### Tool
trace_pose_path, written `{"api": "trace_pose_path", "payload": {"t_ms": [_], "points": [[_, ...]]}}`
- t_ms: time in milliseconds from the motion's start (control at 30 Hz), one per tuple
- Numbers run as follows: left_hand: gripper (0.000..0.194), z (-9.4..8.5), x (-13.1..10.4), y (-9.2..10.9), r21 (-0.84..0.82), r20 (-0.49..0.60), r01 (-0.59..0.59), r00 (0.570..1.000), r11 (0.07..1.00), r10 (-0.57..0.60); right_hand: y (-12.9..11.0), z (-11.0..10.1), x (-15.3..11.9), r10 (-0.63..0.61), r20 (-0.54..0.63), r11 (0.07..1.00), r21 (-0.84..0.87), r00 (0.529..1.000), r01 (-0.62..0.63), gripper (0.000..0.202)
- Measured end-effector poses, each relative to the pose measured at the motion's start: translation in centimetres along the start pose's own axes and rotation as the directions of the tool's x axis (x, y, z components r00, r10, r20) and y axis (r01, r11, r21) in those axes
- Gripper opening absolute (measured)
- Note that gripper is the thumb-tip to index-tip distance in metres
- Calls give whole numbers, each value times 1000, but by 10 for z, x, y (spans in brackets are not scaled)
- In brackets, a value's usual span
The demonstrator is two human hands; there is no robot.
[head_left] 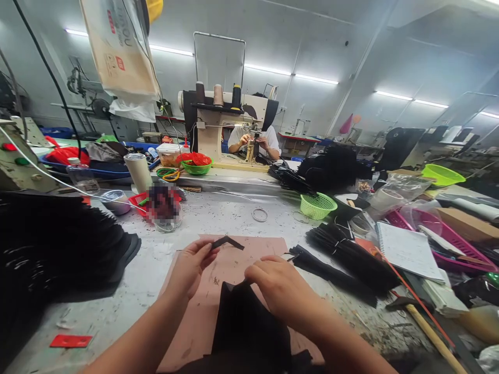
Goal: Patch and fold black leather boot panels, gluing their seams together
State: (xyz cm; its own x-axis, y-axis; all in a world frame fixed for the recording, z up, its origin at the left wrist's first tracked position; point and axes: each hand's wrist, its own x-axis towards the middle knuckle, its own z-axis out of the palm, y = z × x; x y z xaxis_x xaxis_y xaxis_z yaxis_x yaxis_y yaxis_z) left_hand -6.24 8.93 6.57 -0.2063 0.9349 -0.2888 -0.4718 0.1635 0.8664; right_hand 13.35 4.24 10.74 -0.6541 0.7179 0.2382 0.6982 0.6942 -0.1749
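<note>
My left hand (pixel 195 262) pinches a narrow black strip (pixel 230 241), which bends downward at its free end. Lower and to the right, my right hand (pixel 278 280) is closed on the top edge of a black fabric piece (pixel 247 327). Something thin and dark, perhaps a small tool, pokes out past the right hand's knuckles; its kind is unclear. Both hands are above a pink mat (pixel 187 322) on the worktable (pixel 218 208). The fabric piece hangs toward me, its lower part merging with other dark material at the bottom edge.
Stacked black pieces (pixel 58 244) fill the left side. Bundled black strips (pixel 351 259), a notebook (pixel 407 249) and a hammer (pixel 432 337) lie on the right. A green basket (pixel 317 206) and a tumbler (pixel 138 171) stand farther back. Beyond, a person (pixel 253 140) works at a sewing machine (pixel 210 124).
</note>
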Motion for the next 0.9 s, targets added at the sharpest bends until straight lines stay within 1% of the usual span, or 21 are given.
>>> {"api": "trace_pose_path", "payload": {"t_ms": [67, 200, 333, 433, 600, 733, 900], "points": [[8, 6, -10, -3, 61, 83, 38, 996, 997, -43, -4, 5, 4, 0, -15, 1000, -11, 1000, 0, 19], [25, 6, -25, -5, 170, 183, 79, 977, 982, -110, -7, 16, 10, -11, -18, 997, 82, 1000, 12, 7], [31, 3, -33, -5, 237, 252, 84, 957, 968, -145, -6, 18, 11, 68, -9, 976, 208, 998, -64, 10], [30, 1, -36, -3, 277, 280, 79, 947, 958, -159, -4, 18, 10, 129, -11, 955, 272, 992, -121, 11], [27, -1, -39, -2, 322, 318, 43, 936, 946, -151, -6, 19, 8, 210, -39, 928, 323, 977, -187, 11], [26, 0, -38, -5, 382, 371, -23, 920, 924, -130, -7, 22, 8, 229, -65, 918, 345, 971, -194, 10], [29, -3, -36, -6, 408, 386, -24, 910, 913, -149, -6, 23, 8, 221, -45, 927, 321, 974, -195, 9]]}}
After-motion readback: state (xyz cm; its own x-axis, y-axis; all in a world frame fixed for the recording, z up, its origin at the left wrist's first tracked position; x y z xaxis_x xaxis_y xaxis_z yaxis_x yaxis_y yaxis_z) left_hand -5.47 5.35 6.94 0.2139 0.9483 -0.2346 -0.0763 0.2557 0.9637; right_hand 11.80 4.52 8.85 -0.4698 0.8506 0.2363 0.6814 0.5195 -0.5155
